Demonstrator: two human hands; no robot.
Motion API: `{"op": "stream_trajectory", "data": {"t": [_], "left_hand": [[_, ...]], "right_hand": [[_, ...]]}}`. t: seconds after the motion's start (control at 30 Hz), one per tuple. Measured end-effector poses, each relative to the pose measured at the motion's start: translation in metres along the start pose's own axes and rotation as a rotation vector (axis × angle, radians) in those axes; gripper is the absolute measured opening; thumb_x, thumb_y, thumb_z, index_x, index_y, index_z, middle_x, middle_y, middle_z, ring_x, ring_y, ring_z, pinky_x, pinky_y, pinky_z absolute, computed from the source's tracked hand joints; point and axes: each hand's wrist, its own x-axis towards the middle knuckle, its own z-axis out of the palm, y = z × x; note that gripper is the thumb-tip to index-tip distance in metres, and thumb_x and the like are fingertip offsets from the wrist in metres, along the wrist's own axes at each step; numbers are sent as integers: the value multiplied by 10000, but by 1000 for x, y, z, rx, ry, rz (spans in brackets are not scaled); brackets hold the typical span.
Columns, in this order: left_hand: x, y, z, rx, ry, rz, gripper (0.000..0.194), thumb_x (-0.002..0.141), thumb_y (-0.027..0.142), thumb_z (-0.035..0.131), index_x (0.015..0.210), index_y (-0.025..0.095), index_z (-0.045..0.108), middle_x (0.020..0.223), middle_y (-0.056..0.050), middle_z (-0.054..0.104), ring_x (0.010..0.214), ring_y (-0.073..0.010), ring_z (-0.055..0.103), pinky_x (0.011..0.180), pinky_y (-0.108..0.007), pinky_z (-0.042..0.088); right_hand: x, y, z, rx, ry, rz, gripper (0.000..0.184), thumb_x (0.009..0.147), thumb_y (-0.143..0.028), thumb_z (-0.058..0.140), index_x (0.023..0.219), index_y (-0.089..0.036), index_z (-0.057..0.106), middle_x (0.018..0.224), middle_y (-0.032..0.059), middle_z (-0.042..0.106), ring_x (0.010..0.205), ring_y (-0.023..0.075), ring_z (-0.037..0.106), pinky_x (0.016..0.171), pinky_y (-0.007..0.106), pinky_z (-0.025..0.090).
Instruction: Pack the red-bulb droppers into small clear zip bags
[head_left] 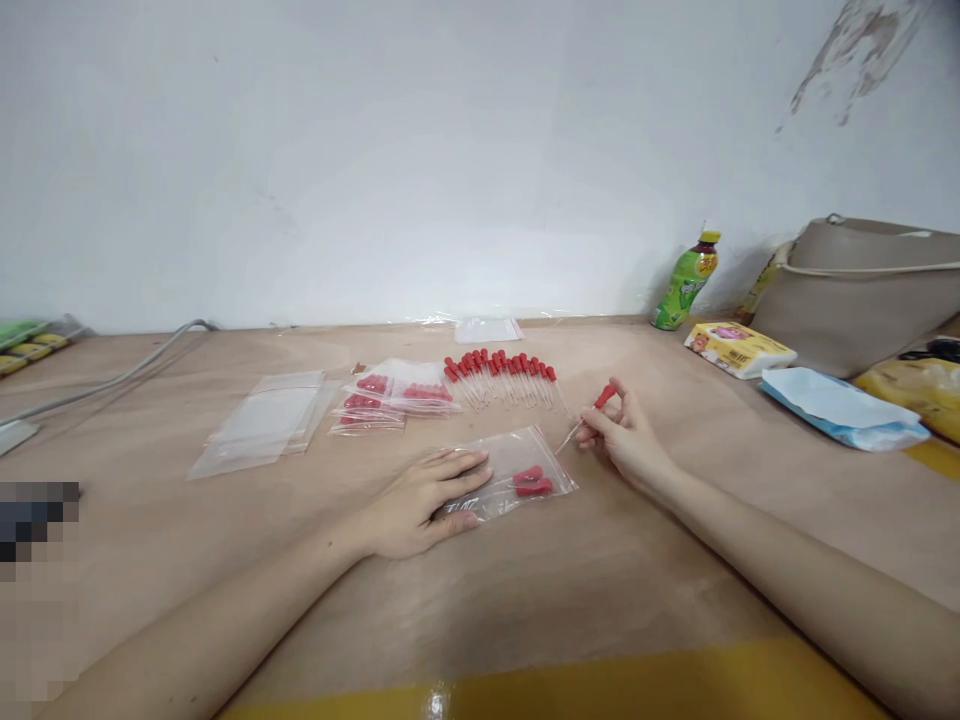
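Fingers spread, my left hand (435,500) lies flat on a clear zip bag (501,462). Two droppers with red bulbs (532,482) are inside that bag, near its right end. My right hand (619,432) pinches another dropper (602,397) by its red bulb, its thin clear tube slanting down left to the bag's red-striped mouth. Whether the tip is inside the mouth I cannot tell. Behind the bag, many red-bulbed droppers (499,372) lie fanned out in a row. To their left are filled zip bags (390,395) holding red-bulbed droppers.
A stack of flat clear bags (262,420) lies at left, with another bag (487,329) by the wall. A grey cable (120,375) crosses the far left. At right stand a green bottle (686,280), tissue pack (739,348), blue packet (844,408) and grey handbag (862,290).
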Motion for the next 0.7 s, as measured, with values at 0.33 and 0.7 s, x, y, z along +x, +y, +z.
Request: {"op": "stream_trajectory", "data": {"t": [0.33, 0.7], "left_hand": [[-1, -1, 2, 3, 16, -11, 563, 894, 438, 429, 1388, 231, 255, 1413, -66, 317, 1292, -224, 300, 1058, -420, 248], [-1, 1, 0, 11, 8, -21, 556, 890, 433, 436, 1383, 238, 268, 1411, -63, 321, 1290, -234, 304, 1056, -430, 251]], "right_hand": [[-5, 2, 6, -46, 40, -58, 615, 597, -383, 639, 1077, -230, 288, 637, -75, 516, 520, 105, 558, 547, 272, 492], [0, -4, -7, -98, 123, -2, 491, 594, -251, 568, 1031, -243, 342, 608, -88, 478, 440, 80, 509, 450, 222, 435]]}}
